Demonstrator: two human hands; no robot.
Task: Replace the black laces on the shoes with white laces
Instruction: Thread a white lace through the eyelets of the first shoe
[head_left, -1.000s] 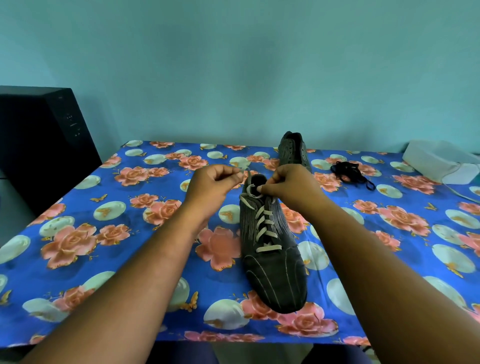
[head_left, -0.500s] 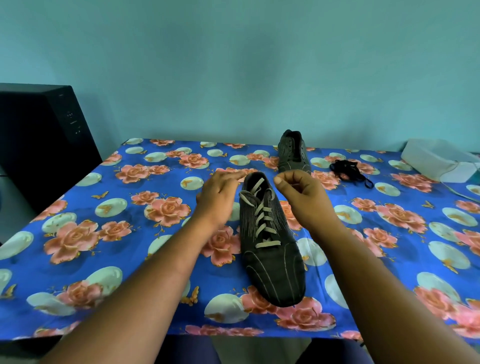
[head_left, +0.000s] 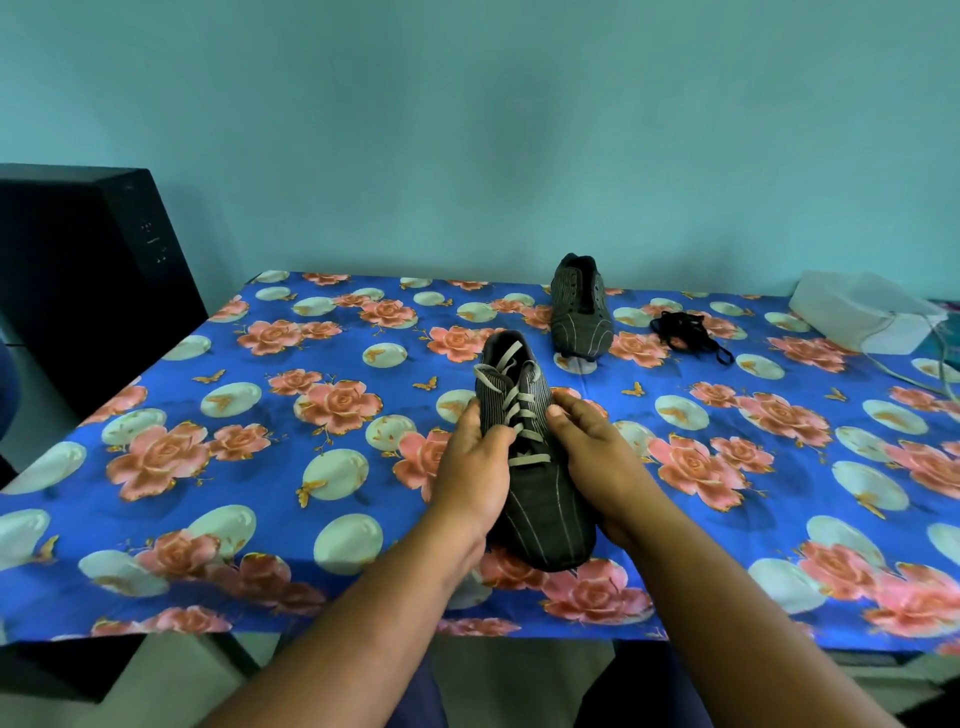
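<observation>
A dark striped shoe (head_left: 540, 512) threaded with a white lace (head_left: 514, 410) lies toe toward me near the table's front edge. My left hand (head_left: 475, 470) grips its left side, thumb over the lacing. My right hand (head_left: 597, 457) grips its right side, thumb on the upper. A second dark shoe (head_left: 577, 306) without laces stands farther back by the wall. A bundle of black laces (head_left: 685, 327) lies to the right of that shoe.
The table carries a blue floral cloth (head_left: 260, 441). A white box (head_left: 867, 312) with a cable sits at the back right corner. A black cabinet (head_left: 88, 280) stands left of the table. The teal wall is right behind.
Both hands let go of the white lace ends at the shoe's top and came down toward me, taking hold of the shoe's two sides.
</observation>
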